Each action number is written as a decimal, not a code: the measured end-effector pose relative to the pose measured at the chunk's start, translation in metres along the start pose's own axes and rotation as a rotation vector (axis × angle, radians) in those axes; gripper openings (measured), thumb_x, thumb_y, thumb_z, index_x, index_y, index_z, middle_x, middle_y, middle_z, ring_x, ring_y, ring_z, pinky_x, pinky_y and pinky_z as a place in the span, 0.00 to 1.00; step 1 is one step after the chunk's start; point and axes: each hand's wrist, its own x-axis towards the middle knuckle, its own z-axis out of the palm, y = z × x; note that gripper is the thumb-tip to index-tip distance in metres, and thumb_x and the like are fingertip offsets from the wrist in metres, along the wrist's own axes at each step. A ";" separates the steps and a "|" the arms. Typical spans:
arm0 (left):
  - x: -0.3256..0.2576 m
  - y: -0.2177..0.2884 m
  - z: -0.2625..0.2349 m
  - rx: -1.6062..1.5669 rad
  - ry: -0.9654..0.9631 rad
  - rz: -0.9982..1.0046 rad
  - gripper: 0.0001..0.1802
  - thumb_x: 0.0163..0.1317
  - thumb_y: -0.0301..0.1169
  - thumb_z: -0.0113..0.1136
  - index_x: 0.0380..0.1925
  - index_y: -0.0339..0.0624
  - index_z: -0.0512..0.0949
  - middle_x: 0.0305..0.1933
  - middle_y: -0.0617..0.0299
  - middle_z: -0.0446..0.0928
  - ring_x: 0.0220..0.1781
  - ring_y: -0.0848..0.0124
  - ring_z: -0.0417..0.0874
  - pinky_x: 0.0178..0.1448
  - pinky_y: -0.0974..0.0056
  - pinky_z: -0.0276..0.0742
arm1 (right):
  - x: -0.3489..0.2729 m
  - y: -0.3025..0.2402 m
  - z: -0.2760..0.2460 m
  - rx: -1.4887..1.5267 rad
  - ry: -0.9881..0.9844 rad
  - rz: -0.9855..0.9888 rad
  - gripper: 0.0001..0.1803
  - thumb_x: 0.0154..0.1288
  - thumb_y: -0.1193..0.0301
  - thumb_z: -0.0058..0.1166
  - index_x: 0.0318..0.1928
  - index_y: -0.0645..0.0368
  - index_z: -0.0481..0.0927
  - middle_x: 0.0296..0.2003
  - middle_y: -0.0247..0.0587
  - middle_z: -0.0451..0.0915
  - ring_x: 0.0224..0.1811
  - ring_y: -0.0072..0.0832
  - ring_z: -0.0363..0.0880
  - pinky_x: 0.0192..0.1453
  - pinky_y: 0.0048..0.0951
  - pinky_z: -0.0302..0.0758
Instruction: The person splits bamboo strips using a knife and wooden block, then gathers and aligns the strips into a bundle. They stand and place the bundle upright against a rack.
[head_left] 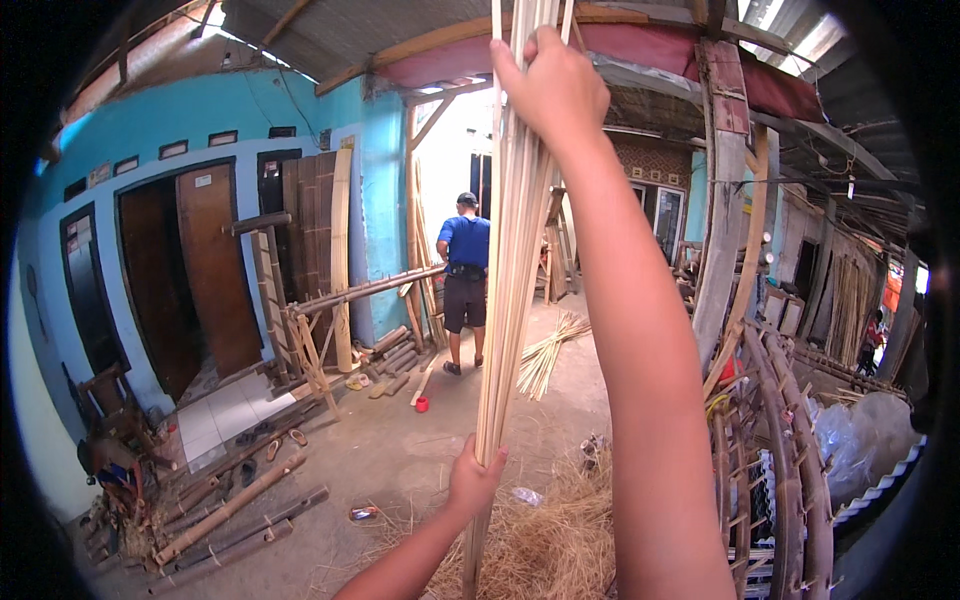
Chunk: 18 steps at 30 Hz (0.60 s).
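A long bundle of pale bamboo strips point(511, 250) stands nearly upright in front of me, its top running out of the upper edge of the view. Raised high, my right hand point(556, 88) is closed round the upper part of the bundle. Lower down, my left hand point(474, 484) grips the same strips near their bottom end. Beneath them a heap of straw-like shavings point(545, 540) covers the ground. Another pile of cut strips point(553, 352) lies on the floor farther off, just right of the bundle.
A person in a blue shirt point(465, 240) stands ahead with their back to me. Bamboo poles point(240, 500) lie at the left, near a wooden trestle point(310, 350). A red cup-like object point(421, 404) sits on the floor. At right stand a wooden post point(720, 200) and a pole rack point(785, 460).
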 end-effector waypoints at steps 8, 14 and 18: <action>-0.003 0.007 0.015 0.023 0.001 0.028 0.23 0.69 0.47 0.66 0.51 0.39 0.77 0.33 0.47 0.86 0.38 0.49 0.90 0.43 0.51 0.82 | 0.041 0.023 -0.034 0.302 0.100 0.178 0.27 0.70 0.44 0.51 0.53 0.52 0.86 0.47 0.62 0.85 0.54 0.59 0.84 0.56 0.53 0.79; 0.004 0.001 0.019 0.019 -0.010 0.093 0.24 0.69 0.46 0.66 0.51 0.36 0.77 0.33 0.45 0.86 0.38 0.53 0.91 0.43 0.53 0.83 | 0.035 0.026 -0.037 0.008 -0.121 0.049 0.24 0.72 0.47 0.49 0.51 0.51 0.87 0.46 0.59 0.86 0.54 0.58 0.84 0.58 0.54 0.78; 0.006 0.003 0.016 -0.112 -0.079 0.127 0.20 0.71 0.38 0.66 0.52 0.34 0.76 0.35 0.52 0.87 0.37 0.66 0.90 0.43 0.60 0.84 | 0.028 0.027 -0.036 0.029 -0.061 0.028 0.26 0.74 0.50 0.47 0.51 0.57 0.86 0.46 0.63 0.86 0.54 0.58 0.84 0.59 0.55 0.78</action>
